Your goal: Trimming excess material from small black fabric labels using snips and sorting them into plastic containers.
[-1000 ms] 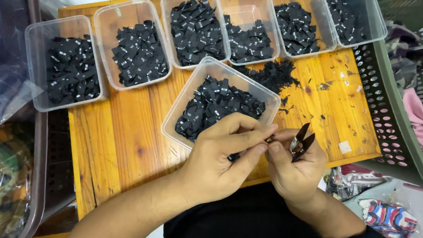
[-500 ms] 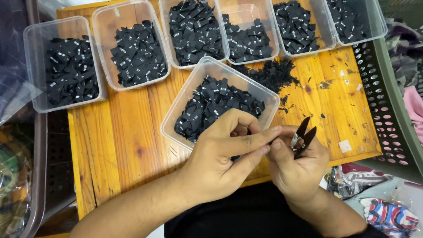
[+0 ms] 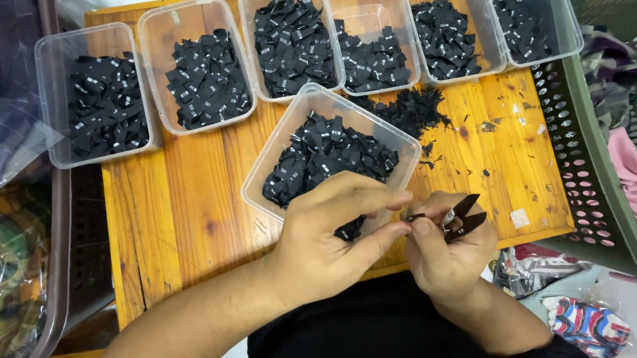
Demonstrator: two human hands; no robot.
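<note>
Head view, looking down. The left hand [image 3: 330, 236] and right hand [image 3: 446, 257] meet at the near edge of the wooden desk [image 3: 191, 196], in front of a clear plastic tub [image 3: 281, 139]. A small black label [image 3: 414, 218] is pinched between the thumb and forefinger of the left hand, its fingers [image 3: 374, 198] drawn narrow around it; the right thumb touches it from the other side. The label shows only as a dark sliver, so its markings cannot be read. The right hand also grips a pair of dark thread snips [image 3: 464, 218], whose blades stand slightly apart, pointing up and right, just beside the label. The tub holds a heap of similar black labels with white marks.
</note>
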